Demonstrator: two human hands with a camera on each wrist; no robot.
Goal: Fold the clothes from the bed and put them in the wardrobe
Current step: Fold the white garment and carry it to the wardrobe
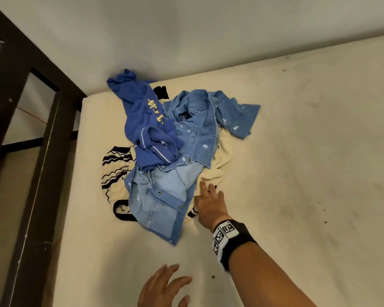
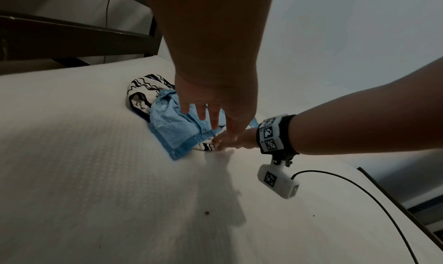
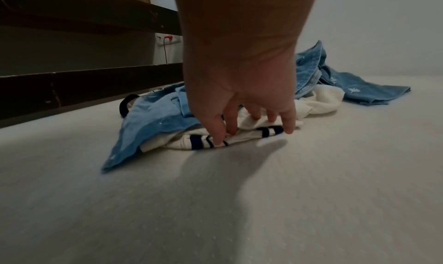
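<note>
Our left hand (image 1: 164,286) hovering open-fingered above the cream mattress (image 1: 297,173), our right hand (image 1: 211,201) pinching the cream knit garment with navy stripes (image 3: 242,135), under a light blue denim shirt (image 1: 164,191)

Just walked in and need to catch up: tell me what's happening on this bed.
A person is starting on a heap of unfolded clothes on the mattress. The right hand reaches under the denim shirt's edge, its fingers pinching the striped hem of a cream garment. The left hand hovers open above the mattress, holding nothing. A blue sweatshirt lies on top. Nothing is folded yet.
</note>
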